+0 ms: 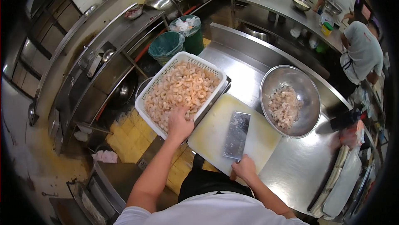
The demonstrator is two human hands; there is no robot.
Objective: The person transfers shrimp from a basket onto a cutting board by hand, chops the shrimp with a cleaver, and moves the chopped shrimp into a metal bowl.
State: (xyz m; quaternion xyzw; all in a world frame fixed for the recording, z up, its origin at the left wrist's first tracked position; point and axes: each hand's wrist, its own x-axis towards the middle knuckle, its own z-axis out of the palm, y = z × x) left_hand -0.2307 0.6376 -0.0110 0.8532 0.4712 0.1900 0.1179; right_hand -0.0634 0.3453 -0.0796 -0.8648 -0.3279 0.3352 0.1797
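My left hand (180, 122) reaches into a white perforated basket (222, 77) heaped with peeled shrimp (183, 88). Its fingertips are down among the shrimp, so what they pinch, if anything, is hidden. With my right hand (244, 167) I grip the handle of a cleaver (237, 135), whose broad blade lies flat over a white cutting board (208, 138). Small wet bits cling to the blade. To the right of the board sits a steel bowl (307, 88) holding a pile of chopped shrimp (285, 106).
A steel counter (286, 162) carries board and bowl. Dark bottle (347, 120) and stacked trays (343, 183) stand at its right. Two lined green bins (166, 47) are beyond the basket. Two people (361, 46) work at the far right, near another counter (282, 7).
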